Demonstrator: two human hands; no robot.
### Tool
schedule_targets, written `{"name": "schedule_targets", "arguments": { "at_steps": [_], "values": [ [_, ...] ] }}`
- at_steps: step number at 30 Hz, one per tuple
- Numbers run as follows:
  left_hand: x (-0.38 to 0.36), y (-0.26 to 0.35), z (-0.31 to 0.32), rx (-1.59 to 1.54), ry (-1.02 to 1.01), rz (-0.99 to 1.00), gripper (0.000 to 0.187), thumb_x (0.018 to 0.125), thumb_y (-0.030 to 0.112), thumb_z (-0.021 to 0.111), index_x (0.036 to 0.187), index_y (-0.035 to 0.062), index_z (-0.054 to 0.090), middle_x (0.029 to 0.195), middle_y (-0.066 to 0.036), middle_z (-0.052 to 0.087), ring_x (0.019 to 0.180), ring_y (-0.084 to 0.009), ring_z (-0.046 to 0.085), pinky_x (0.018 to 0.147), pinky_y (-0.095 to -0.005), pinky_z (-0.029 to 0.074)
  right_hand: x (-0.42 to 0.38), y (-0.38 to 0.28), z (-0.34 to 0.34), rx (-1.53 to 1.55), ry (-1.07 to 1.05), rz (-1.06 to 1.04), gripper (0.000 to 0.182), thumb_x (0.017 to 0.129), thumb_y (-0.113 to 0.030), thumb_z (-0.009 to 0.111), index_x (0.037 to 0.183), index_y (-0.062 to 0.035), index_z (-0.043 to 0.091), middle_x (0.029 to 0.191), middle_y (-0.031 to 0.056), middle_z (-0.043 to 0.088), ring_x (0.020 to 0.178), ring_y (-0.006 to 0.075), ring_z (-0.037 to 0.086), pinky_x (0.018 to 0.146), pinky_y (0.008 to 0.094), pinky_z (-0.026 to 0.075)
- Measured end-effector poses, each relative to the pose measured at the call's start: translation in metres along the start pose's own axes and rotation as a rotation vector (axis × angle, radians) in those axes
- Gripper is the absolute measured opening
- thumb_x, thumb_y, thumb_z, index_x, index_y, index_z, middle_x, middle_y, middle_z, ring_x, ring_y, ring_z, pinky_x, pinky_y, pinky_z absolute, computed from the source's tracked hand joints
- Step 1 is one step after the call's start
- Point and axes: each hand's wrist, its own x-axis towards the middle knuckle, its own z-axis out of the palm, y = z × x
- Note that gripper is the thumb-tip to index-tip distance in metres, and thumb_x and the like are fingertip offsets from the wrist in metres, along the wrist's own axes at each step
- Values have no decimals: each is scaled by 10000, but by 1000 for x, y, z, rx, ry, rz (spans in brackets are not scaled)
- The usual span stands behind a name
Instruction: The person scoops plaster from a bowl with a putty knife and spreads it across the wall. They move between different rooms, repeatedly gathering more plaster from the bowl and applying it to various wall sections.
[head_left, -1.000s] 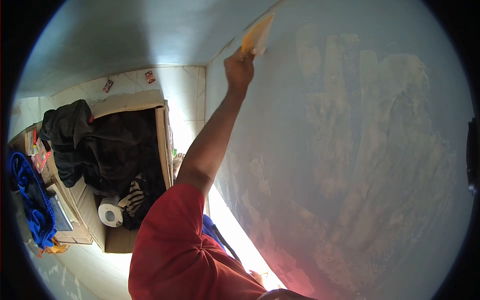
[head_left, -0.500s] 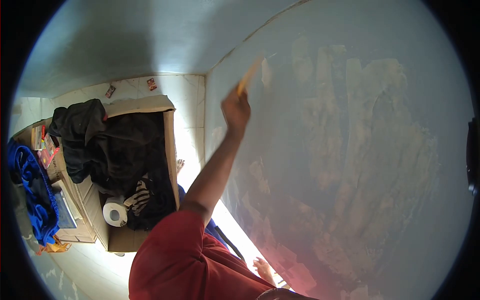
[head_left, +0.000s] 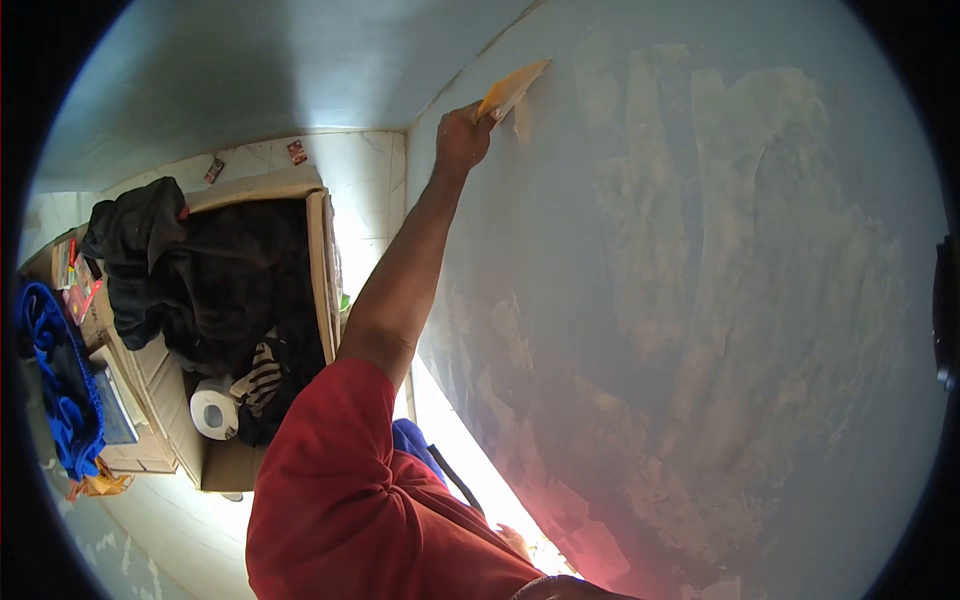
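My left hand point(head_left: 464, 138) grips a flat yellow-orange putty scraper point(head_left: 513, 90), its arm stretched up in a red sleeve. The scraper's broad face shows whitish smears, and its far edge is right at the grey-blue wall point(head_left: 560, 250). Just below that edge is a small pale streak of filler point(head_left: 523, 122). Larger patches of filler point(head_left: 745, 230) cover the wall to the right. Low in the view, past my shirt, what looks like my right hand point(head_left: 513, 540) shows small and washed out by bright light, its fingers unclear.
To the left stands an open cardboard box point(head_left: 318, 270) holding dark clothes point(head_left: 225, 270), a toilet roll point(head_left: 214, 411) and a striped cloth point(head_left: 262, 378). Blue fabric point(head_left: 65, 390) hangs at the far left. Two small packets point(head_left: 297, 152) lie on the pale tiled floor point(head_left: 365, 185).
My left hand has moved up with the scraper, whose broad face now shows; before, it was blurred and edge-on. The box sits slightly further left and up in the view.
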Motion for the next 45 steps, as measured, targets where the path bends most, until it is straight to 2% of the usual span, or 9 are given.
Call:
{"name": "schedule_targets", "arguments": {
  "at_steps": [14, 26, 29, 32, 36, 39, 41, 42, 45],
  "values": [
    [-144, 67, -4, -78, -24, -27, 246, 891, 181, 618, 1121, 101, 654, 816, -142, 680, 647, -205, 648, 624, -290, 493, 39, 7, -17, 41, 13, -85, 522, 883, -176, 586, 1347, -5, 419, 1251, 174, 559, 1085, 230, 569, 925, 380, 445],
    [-294, 122, -16, -174, 109, 225, 397, 793, -48, 634, 1167, 83, 613, 1009, -150, 670, 924, -252, 668, 763, -305, 560, 51, 38, -17, -170, -30, -201, 473, 863, -181, 624, 1284, 0, 503, 1187, 197, 602, 1091, 267, 583, 942, 354, 442],
    [-315, 128, -35, -154, -10, 262, 386, 808, -53, 620, 1172, 73, 606, 943, -148, 682, 848, -222, 690, 708, -286, 562, 67, 41, -26, -221, 23, -257, 471, 866, -183, 620, 1285, -3, 504, 1191, 194, 601, 1095, 270, 581, 949, 359, 437],
    [-299, 132, -40, -247, 75, 58, 268, 897, 46, 569, 1160, 21, 607, 675, -107, 615, 531, -112, 551, 512, -264, 454, 75, 41, -34, -151, 71, -320, 470, 871, -191, 603, 1287, 2, 502, 1190, 195, 603, 1098, 268, 581, 957, 355, 429],
    [-245, 136, -29, -214, 141, 70, 256, 917, 86, 552, 1154, 8, 608, 615, -92, 567, 493, -103, 479, 481, -270, 404, 71, 35, -34, -98, 124, -347, 473, 873, -198, 588, 1289, 8, 499, 1190, 191, 605, 1103, 257, 579, 960, 349, 423],
    [-243, 144, -12, -112, 15, -9, 308, 885, 48, 560, 1190, 10, 580, 768, -149, 652, 608, -169, 622, 572, -288, 492, 68, 44, -22, -117, 126, -326, 476, 874, -195, 585, 1290, 18, 492, 1190, 197, 602, 1107, 256, 577, 958, 349, 423],
    [-265, 146, 11, 2, 107, 207, 401, 845, 14, 568, 1243, 54, 549, 1018, -208, 650, 868, -265, 678, 747, -343, 547, 67, 50, -16, -153, 125, -314, 478, 875, -192, 583, 1290, 26, 488, 1190, 202, 600, 1109, 256, 575, 958, 348, 424],
    [-284, 148, 13, -87, 130, 225, 454, 812, -17, 578, 1259, 56, 543, 922, -198, 658, 798, -352, 653, 683, -393, 510, 60, 53, -11, -144, 105, -289, 475, 875, -196, 584, 1285, 24, 492, 1188, 201, 600, 1110, 256, 574, 956, 349, 426],
    [-347, 144, -8, -129, 8, 249, 489, 798, -50, 583, 1265, 86, 541, 1173, -178, 599, 1033, -308, 614, 898, -360, 516, 44, 39, 1, -143, 62, -243, 464, 874, -226, 593, 1270, 4, 516, 1195, 190, 601, 1115, 258, 572, 955, 350, 429]
  ]
}}
